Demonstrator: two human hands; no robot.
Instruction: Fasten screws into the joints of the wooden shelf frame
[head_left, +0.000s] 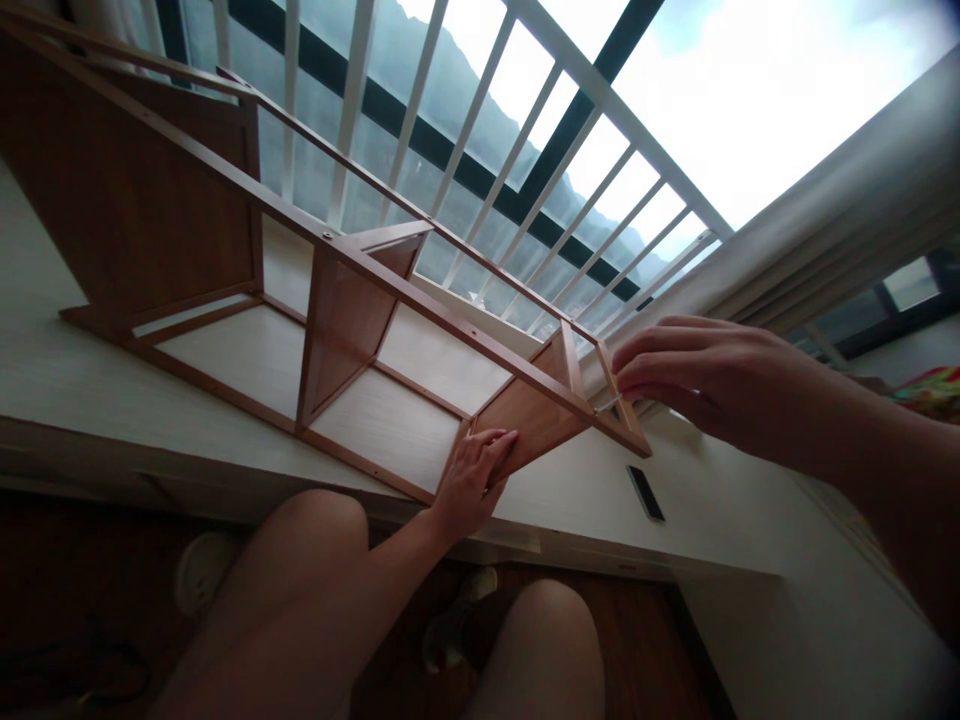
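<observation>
A brown wooden shelf rack (405,290) lies on its side on a pale ledge, its long rails running from upper left to lower right. My left hand (474,475) grips the edge of the end shelf board (536,400), fingers laid over its face. At the rack's right end, my right hand (694,375) pinches a thin silvery hex key (609,404). The key's tip meets the near rail by the end shelf board; the part inside my fingers is hidden. Another shelf board (349,330) spans the middle of the rack.
A black phone (646,493) lies on the pale ledge (555,505) right of the rack. White railings (517,150) and a window stand behind. A pale curtain (810,240) hangs at the right. My knees (551,640) are below the ledge's front edge.
</observation>
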